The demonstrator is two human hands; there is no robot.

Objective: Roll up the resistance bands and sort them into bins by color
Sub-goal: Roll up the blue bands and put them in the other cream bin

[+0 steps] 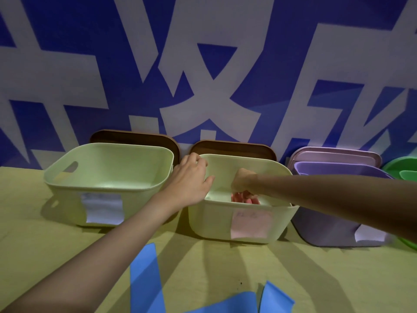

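Note:
My right hand (242,184) reaches down into the cream bin (212,220) with a pink label, its curled fingers holding a pink rolled band (246,198) low inside. My left hand (190,177) rests on that bin's left rim, fingers curled over the far corner. A pale green bin (67,193) with a white label stands to the left and shows nothing inside. Blue bands (144,274) lie flat on the table near me, more of them at the bottom edge (276,297).
A purple bin (327,231) with a white label stands right of the cream one, a green container (400,168) at the far right. Brown lids (135,136) and a lilac lid (334,153) lean on the blue-and-white wall. The tablecloth is yellow-green.

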